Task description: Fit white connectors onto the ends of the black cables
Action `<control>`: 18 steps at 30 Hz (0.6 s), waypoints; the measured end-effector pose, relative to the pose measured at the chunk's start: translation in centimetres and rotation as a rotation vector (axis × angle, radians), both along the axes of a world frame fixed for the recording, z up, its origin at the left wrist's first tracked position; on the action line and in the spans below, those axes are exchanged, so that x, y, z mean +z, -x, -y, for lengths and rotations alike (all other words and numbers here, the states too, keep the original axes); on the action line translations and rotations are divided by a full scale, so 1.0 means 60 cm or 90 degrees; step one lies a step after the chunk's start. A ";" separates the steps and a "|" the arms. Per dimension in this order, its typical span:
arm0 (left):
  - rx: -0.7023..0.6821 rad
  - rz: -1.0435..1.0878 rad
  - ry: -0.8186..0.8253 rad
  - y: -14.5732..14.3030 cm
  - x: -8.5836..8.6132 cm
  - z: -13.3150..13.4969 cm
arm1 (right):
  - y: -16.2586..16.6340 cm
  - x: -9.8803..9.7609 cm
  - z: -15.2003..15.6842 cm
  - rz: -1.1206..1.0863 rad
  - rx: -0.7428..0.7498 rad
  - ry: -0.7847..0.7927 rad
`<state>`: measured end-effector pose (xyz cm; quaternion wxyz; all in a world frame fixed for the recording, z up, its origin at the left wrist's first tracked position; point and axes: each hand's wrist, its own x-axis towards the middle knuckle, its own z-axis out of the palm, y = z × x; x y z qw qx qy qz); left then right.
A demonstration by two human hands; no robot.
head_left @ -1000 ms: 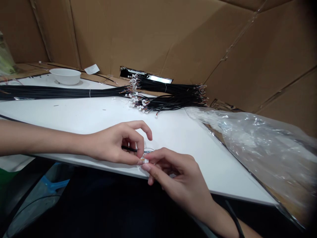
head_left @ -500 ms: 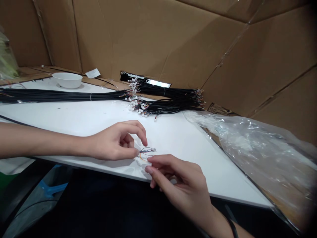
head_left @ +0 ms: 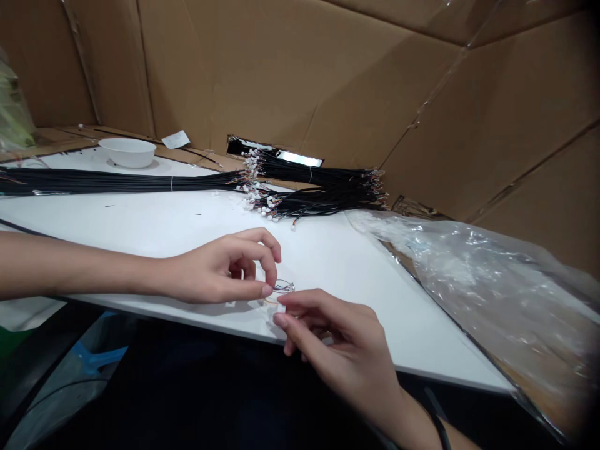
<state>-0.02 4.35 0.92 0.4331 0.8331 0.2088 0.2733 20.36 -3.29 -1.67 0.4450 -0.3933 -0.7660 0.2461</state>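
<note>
My left hand (head_left: 229, 265) comes in from the left with thumb and index finger closed on a cable end. Thin loose wires (head_left: 284, 287) fan out from that pinch, with small shiny tips on the right. My right hand (head_left: 344, 337) is just to the right and lower, its thumb and index finger closed on a small white connector (head_left: 282, 308). An orange wire (head_left: 270, 302) runs between the two pinches. Whether its tip sits inside the connector is hidden by my fingers.
Black cable bundles (head_left: 323, 199) with white connectors lie at the back. A longer black bundle (head_left: 112, 181) stretches left, in front of a white bowl (head_left: 127, 154). Clear plastic sheeting (head_left: 478, 275) covers the right side. Cardboard walls (head_left: 300, 75) surround the white table (head_left: 365, 262).
My left index finger has come down onto the thumb, closing the pinch on the wires, while another finger has lifted. The right hand has barely moved.
</note>
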 end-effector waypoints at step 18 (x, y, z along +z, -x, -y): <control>-0.080 -0.008 -0.005 0.004 -0.003 -0.002 | -0.004 0.011 -0.011 -0.151 0.064 0.287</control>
